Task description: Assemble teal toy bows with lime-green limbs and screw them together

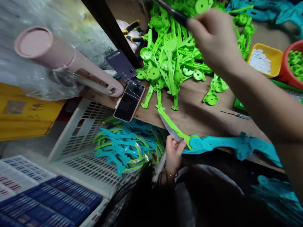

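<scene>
My left hand (174, 153) pinches a green-and-teal plastic part (214, 142) by its green end, near a thin grey blade-like strip (172, 130). The teal length reaches right along the table's front edge, joined to the green arm at a round pivot. Raised above the table, my right hand (214, 39) is closed round a dark rod-shaped tool (174, 13); its far end leaves the top of the view, so its kind does not show. Behind and below that hand lies a heap of bright green plastic parts (169, 47) with round discs.
A phone (129, 101), a pink bottle-like cylinder (71, 60) and pliers (133, 33) are at the left. A crate (78, 129) with finished-looking teal-green parts stands below. Right: a yellow tray (276, 61) of white pieces, a red bowl (287, 71), a thin tool (239, 115).
</scene>
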Demonstrator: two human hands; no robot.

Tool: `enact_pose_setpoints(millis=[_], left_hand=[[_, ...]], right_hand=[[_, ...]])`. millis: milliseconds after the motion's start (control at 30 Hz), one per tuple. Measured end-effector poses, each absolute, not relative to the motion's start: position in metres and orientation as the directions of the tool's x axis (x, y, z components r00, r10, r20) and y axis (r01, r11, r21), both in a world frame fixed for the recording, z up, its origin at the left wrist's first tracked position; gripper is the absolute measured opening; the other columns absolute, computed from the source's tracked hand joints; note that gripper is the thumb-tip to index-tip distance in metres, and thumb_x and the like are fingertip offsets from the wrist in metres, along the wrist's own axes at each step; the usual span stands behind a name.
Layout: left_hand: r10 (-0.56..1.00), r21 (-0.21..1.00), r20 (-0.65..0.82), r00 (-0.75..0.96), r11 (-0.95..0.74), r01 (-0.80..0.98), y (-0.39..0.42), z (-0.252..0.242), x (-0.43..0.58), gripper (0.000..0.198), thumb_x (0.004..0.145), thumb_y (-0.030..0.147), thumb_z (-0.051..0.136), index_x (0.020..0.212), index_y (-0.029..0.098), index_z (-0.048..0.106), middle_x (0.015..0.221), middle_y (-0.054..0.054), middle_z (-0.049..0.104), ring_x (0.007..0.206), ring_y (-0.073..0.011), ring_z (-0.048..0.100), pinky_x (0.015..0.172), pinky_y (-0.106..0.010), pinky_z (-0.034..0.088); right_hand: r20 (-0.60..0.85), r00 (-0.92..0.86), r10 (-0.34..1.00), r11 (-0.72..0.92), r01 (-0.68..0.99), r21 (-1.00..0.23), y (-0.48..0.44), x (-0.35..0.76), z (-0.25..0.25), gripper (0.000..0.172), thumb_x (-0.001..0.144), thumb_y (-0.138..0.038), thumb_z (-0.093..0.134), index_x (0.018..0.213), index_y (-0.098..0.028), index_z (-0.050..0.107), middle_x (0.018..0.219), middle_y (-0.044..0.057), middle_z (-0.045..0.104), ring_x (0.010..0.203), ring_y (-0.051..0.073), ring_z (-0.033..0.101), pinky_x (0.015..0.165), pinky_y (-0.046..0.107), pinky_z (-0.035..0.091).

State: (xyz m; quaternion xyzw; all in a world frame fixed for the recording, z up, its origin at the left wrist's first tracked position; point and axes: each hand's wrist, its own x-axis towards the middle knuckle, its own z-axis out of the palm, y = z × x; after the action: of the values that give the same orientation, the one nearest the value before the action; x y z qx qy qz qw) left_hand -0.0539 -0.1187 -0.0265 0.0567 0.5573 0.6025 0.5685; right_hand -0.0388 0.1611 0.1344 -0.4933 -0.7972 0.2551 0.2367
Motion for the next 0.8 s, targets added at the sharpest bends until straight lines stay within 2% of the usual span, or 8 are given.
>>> enact_pose_setpoints(millis=[67, 100, 133, 233, 367, 500, 633, 800], left_hand=[[0.78, 0.76, -0.519, -0.35, 0.234, -0.606, -0.124, -0.036, -0.054, 0.041, 0.073, 0.034, 0.077, 0.102, 0.022, 0.05, 0.096, -0.002, 0.072, 0.088, -0.0149, 0.068, 0.082, -0.028, 0.052], [0.787, 0.769, -0.504, -0.356, 0.221, -0.599, -0.126, -0.041, -0.054, 0.041, 0.073, 0.034, 0.077, 0.102, 0.023, 0.051, 0.096, -0.002, 0.072, 0.089, -0.0146, 0.068, 0.083, -0.028, 0.052], [0.788, 0.777, -0.495, -0.366, 0.213, -0.592, -0.128, -0.046, -0.054, 0.043, 0.072, 0.034, 0.078, 0.103, 0.023, 0.051, 0.096, -0.001, 0.071, 0.089, -0.0143, 0.068, 0.084, -0.027, 0.051], [0.77, 0.793, -0.493, -0.406, 0.205, -0.573, -0.132, -0.059, -0.053, 0.051, 0.066, 0.038, 0.082, 0.106, 0.026, 0.052, 0.097, 0.0, 0.071, 0.088, -0.0138, 0.067, 0.085, -0.027, 0.051], [0.738, 0.791, -0.504, -0.449, 0.185, -0.583, -0.132, -0.064, -0.051, 0.057, 0.06, 0.042, 0.085, 0.104, 0.028, 0.052, 0.099, 0.002, 0.069, 0.093, -0.0133, 0.066, 0.089, -0.028, 0.051], [0.711, 0.786, -0.523, -0.471, 0.188, -0.589, -0.129, -0.054, -0.048, 0.057, 0.057, 0.043, 0.086, 0.098, 0.027, 0.05, 0.09, 0.004, 0.068, 0.085, -0.0116, 0.066, 0.082, -0.025, 0.052], [0.698, 0.795, -0.546, -0.463, 0.258, -0.549, -0.124, -0.037, -0.044, 0.048, 0.063, 0.043, 0.083, 0.088, 0.024, 0.048, 0.073, 0.006, 0.065, 0.064, -0.0091, 0.063, 0.061, -0.02, 0.051], [0.661, 0.799, -0.57, -0.488, 0.308, -0.516, -0.115, -0.021, -0.039, 0.047, 0.064, 0.043, 0.082, 0.085, 0.021, 0.047, 0.068, 0.006, 0.065, 0.056, -0.008, 0.061, 0.051, -0.017, 0.047]], right_hand=[[0.199, -0.367, 0.909, 0.4, 0.63, -0.666, 0.111, 0.035, 0.125, 0.043, 0.092, -0.041, 0.037, 0.102, -0.01, 0.065, 0.077, -0.003, 0.06, 0.084, 0.009, 0.065, 0.071, 0.023, 0.043], [0.105, -0.377, 0.92, 0.317, 0.562, -0.764, 0.085, 0.067, 0.117, 0.037, 0.093, -0.042, 0.043, 0.112, -0.017, 0.062, 0.074, -0.001, 0.062, 0.064, 0.009, 0.06, 0.061, 0.023, 0.047], [0.011, -0.39, 0.921, 0.228, 0.516, -0.826, 0.061, 0.094, 0.108, 0.036, 0.093, -0.041, 0.049, 0.118, -0.018, 0.06, 0.076, 0.001, 0.065, 0.056, 0.01, 0.057, 0.055, 0.025, 0.048], [-0.146, -0.411, 0.9, 0.168, 0.635, -0.754, 0.001, 0.144, 0.083, 0.032, 0.09, -0.042, 0.056, 0.112, -0.02, 0.065, 0.092, 0.006, 0.072, 0.077, 0.018, 0.068, 0.065, 0.029, 0.056], [-0.247, -0.501, 0.829, 0.178, 0.656, -0.733, -0.039, 0.165, 0.071, 0.027, 0.094, -0.038, 0.051, 0.114, -0.024, 0.064, 0.096, 0.002, 0.075, 0.079, 0.016, 0.072, 0.059, 0.022, 0.056], [-0.199, -0.562, 0.803, 0.263, 0.633, -0.728, -0.053, 0.172, 0.069, 0.031, 0.095, -0.034, 0.049, 0.123, -0.024, 0.059, 0.094, 0.001, 0.075, 0.073, 0.015, 0.072, 0.059, 0.022, 0.057], [-0.099, -0.644, 0.759, 0.419, 0.599, -0.682, -0.06, 0.168, 0.06, 0.039, 0.096, -0.027, 0.046, 0.135, -0.022, 0.053, 0.107, 0.006, 0.074, 0.087, 0.016, 0.073, 0.072, 0.024, 0.059], [-0.043, -0.678, 0.733, 0.525, 0.606, -0.598, -0.068, 0.159, 0.047, 0.041, 0.097, -0.025, 0.044, 0.136, -0.019, 0.053, 0.099, 0.007, 0.074, 0.082, 0.016, 0.072, 0.07, 0.025, 0.059]])
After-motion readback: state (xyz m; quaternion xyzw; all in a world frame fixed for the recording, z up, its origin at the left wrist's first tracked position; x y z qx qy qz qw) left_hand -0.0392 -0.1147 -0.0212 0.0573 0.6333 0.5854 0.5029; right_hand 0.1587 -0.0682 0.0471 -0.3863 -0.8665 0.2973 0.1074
